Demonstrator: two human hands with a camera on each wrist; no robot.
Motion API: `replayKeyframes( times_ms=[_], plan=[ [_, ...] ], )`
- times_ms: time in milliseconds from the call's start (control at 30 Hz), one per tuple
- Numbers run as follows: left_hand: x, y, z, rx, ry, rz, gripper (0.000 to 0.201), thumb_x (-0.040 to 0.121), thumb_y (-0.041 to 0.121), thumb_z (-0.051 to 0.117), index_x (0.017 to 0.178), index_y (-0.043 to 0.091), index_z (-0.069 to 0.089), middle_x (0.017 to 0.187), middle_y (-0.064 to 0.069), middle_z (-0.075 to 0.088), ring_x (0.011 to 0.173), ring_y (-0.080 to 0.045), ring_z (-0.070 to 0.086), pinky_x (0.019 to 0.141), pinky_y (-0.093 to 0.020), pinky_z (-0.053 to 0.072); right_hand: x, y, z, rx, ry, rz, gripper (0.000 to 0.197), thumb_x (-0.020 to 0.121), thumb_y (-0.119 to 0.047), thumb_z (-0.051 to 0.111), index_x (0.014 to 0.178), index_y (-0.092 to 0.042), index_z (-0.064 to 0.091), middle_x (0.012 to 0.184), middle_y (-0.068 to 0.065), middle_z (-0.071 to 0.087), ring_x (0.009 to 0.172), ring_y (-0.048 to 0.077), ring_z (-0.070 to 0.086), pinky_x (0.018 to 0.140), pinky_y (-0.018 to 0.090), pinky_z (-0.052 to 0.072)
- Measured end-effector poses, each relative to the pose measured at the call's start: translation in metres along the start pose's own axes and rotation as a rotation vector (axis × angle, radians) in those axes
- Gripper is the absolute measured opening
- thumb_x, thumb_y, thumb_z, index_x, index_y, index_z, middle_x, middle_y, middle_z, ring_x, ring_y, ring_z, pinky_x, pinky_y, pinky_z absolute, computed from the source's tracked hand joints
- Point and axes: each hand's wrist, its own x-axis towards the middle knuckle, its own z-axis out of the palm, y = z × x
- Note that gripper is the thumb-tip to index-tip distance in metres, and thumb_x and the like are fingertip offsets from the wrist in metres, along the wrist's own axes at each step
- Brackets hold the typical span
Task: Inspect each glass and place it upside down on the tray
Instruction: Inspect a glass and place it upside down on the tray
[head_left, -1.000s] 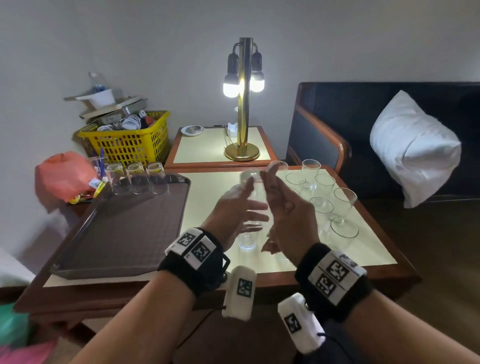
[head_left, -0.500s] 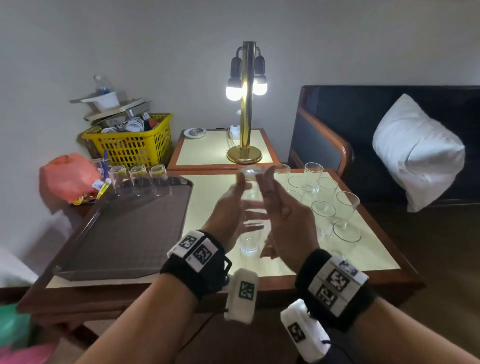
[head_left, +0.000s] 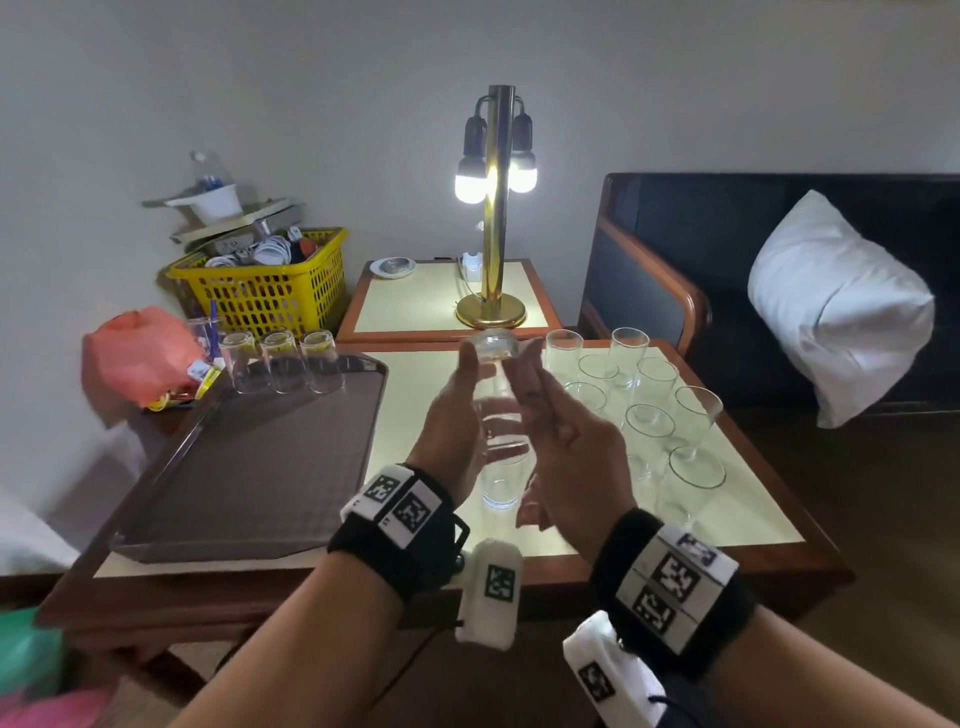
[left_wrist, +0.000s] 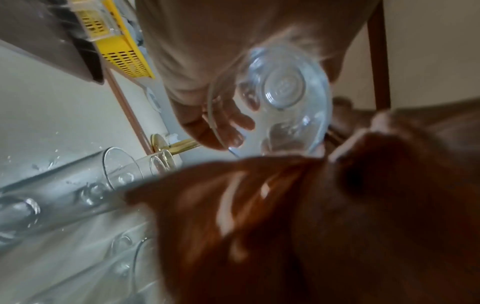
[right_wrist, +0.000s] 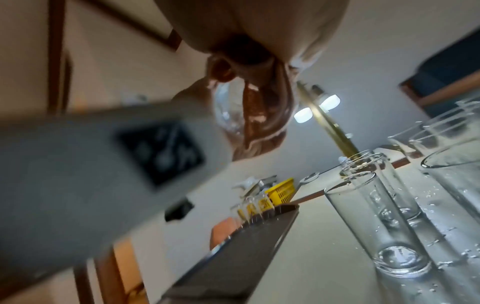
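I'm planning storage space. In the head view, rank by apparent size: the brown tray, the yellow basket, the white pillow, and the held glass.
1. Brown plastic tray, largest.
2. White pillow.
3. Yellow plastic basket, somewhat smaller than the pillow, though both sit farther away, so unsure.
4. Clear glass held between the left hand and right hand, smallest.

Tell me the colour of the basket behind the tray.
Yellow: the basket, with slotted sides, shows best in the head view.
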Motion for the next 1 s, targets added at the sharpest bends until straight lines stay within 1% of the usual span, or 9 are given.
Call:
replayKeyframes(
  times_ms=[67, 133, 267, 400, 533, 633, 800, 867, 1000],
  plan=[
    [-0.001, 0.002, -0.001, 0.084, -0.083, -0.034, 0.058, 0.092, 0.066, 0.055, 0.127, 0.020, 0.057, 0.111, -0.023, 0.072, 0.096, -0.029, 0.072, 0.084, -0.042, 0.058, 0.011, 0.003, -0.008, 0.025, 0.061, 0.048, 0.040, 0.103, -0.038, 0.052, 0.143, -0.039, 0.054, 0.067, -0.014, 0.069, 0.042, 0.014, 0.060, 0.037, 0.033, 0.053],
    [0.001, 0.002, 0.000, 0.093, 0.002, 0.026, 0.065, 0.083, 0.068, 0.070, 0.125, 0.019, 0.057, 0.103, -0.016, 0.070, 0.082, -0.025, 0.070, 0.072, -0.035, 0.057, 0.010, 0.001, -0.008, 0.042, 0.063, 0.047, 0.040, 0.103, -0.037, 0.052, 0.143, -0.039, 0.054, 0.065, -0.007, 0.068, 0.041, 0.019, 0.061, 0.036, 0.031, 0.052],
    [0.000, 0.002, 0.000, -0.008, -0.005, -0.026, 0.061, 0.095, 0.074, 0.041, 0.126, 0.026, 0.059, 0.119, -0.017, 0.072, 0.105, -0.032, 0.072, 0.089, -0.047, 0.058, 0.000, 0.000, 0.000, 0.031, 0.010, 0.022, 0.041, 0.103, -0.038, 0.053, 0.143, -0.039, 0.054, 0.065, -0.013, 0.067, 0.040, 0.015, 0.059, 0.038, 0.030, 0.052],
    [0.001, 0.002, -0.001, 0.089, -0.006, 0.019, 0.065, 0.087, 0.067, 0.066, 0.129, 0.018, 0.057, 0.107, -0.017, 0.071, 0.084, -0.024, 0.069, 0.073, -0.036, 0.055, 0.009, 0.001, -0.005, 0.042, 0.057, 0.042, 0.040, 0.103, -0.036, 0.051, 0.143, -0.040, 0.053, 0.053, -0.020, 0.058, 0.038, 0.015, 0.055, 0.038, 0.031, 0.052],
    [-0.001, 0.004, -0.002, 0.014, -0.040, -0.015, 0.058, 0.097, 0.073, 0.038, 0.125, 0.027, 0.060, 0.116, -0.017, 0.073, 0.104, -0.035, 0.072, 0.091, -0.048, 0.057, 0.001, -0.001, 0.000, 0.011, 0.041, -0.025, 0.040, 0.103, -0.034, 0.052, 0.143, -0.034, 0.055, 0.076, -0.011, 0.073, 0.044, 0.004, 0.060, 0.041, 0.020, 0.051],
    [-0.003, 0.001, -0.001, 0.075, -0.071, 0.017, 0.062, 0.090, 0.069, 0.056, 0.128, 0.021, 0.056, 0.116, -0.024, 0.070, 0.088, -0.029, 0.071, 0.081, -0.041, 0.057, 0.009, -0.002, -0.007, 0.057, 0.089, 0.026, 0.039, 0.103, -0.036, 0.051, 0.141, -0.041, 0.055, 0.076, -0.015, 0.069, 0.044, 0.007, 0.061, 0.039, 0.023, 0.051],
    [-0.003, 0.001, 0.002, 0.000, -0.035, 0.031, 0.054, 0.098, 0.073, 0.038, 0.127, 0.032, 0.058, 0.118, -0.016, 0.074, 0.106, -0.034, 0.073, 0.092, -0.052, 0.057, 0.002, -0.007, 0.001, -0.001, 0.046, -0.051, 0.036, 0.104, -0.032, 0.051, 0.138, -0.043, 0.054, 0.074, -0.015, 0.071, 0.044, 0.011, 0.063, 0.037, 0.022, 0.049],
    [-0.003, 0.003, 0.002, 0.093, -0.101, 0.014, 0.053, 0.094, 0.066, 0.056, 0.127, 0.025, 0.055, 0.115, -0.022, 0.072, 0.096, -0.035, 0.072, 0.091, -0.052, 0.056, 0.016, -0.005, -0.008, 0.006, 0.118, 0.012, 0.036, 0.104, -0.035, 0.051, 0.139, -0.041, 0.057, 0.074, -0.016, 0.070, 0.046, 0.014, 0.064, 0.038, 0.024, 0.051],
    [0.001, 0.008, 0.002, 0.012, 0.043, 0.077, 0.066, 0.084, 0.077, 0.060, 0.126, 0.026, 0.061, 0.109, -0.015, 0.073, 0.086, -0.027, 0.071, 0.081, -0.043, 0.058, 0.004, -0.009, 0.000, -0.020, 0.029, -0.040, 0.036, 0.104, -0.039, 0.050, 0.139, -0.046, 0.052, 0.062, -0.012, 0.064, 0.039, 0.013, 0.059, 0.038, 0.027, 0.051]
  ],
)
